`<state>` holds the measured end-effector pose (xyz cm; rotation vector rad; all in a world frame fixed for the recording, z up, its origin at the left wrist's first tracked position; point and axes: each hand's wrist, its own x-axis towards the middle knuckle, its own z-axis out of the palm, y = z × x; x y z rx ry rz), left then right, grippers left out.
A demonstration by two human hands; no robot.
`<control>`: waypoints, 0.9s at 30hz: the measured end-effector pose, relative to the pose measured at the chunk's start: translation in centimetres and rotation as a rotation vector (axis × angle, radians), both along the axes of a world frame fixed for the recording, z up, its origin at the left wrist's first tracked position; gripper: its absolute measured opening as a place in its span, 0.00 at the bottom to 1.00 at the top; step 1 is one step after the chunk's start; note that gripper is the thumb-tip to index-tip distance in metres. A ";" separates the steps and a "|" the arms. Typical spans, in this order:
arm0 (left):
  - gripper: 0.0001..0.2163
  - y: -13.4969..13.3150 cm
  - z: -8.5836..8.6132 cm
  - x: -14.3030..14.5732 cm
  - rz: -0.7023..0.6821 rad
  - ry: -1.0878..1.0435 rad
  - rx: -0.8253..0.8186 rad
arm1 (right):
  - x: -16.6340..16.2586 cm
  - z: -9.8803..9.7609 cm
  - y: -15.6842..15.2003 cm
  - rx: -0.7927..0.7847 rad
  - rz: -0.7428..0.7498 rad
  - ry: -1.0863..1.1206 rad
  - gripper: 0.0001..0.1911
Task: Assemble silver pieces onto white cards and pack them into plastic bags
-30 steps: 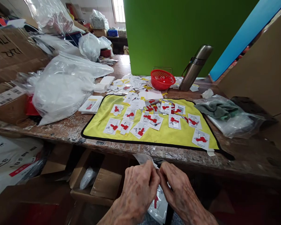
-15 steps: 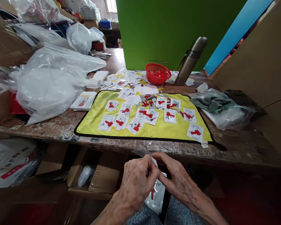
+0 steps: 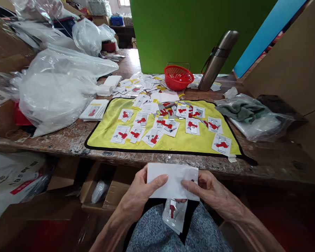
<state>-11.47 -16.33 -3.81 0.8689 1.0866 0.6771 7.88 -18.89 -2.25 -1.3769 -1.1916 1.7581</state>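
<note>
My left hand is closed on the left side of a flat white packet, its thumb lying across the front. The packet's right part looks glossy, like clear plastic. My right hand grips the opposite end, thumb in front and fingers hidden behind. Just below, over my lap, hangs or lies a clear plastic bag with a card and a red piece inside. On the bench ahead, a yellow cloth with black edging carries several white cards, each topped with a red and silver piece.
A red basket and a steel flask stand at the back, near a green panel. Stacked cards and a large plastic bag are on the left. A grey rag lies right. Open cartons sit below the bench.
My hands have moved apart from their pinch at the packet's edge. The packet is now spread flat between them, its white face toward me. The view has shifted slightly.
</note>
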 end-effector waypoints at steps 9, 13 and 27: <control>0.18 -0.3 -0.8 -0.1 -0.063 0.296 0.333 | -0.8 -1.8 0.0 -0.001 -0.045 0.032 0.19; 0.32 -0.6 -0.4 -0.2 -0.120 0.682 0.994 | -1.2 -2.0 0.3 0.079 0.004 -0.141 0.19; 0.12 -0.1 -1.1 -0.7 -0.161 0.723 1.180 | 0.4 -0.1 5.3 0.267 -0.067 -0.401 0.13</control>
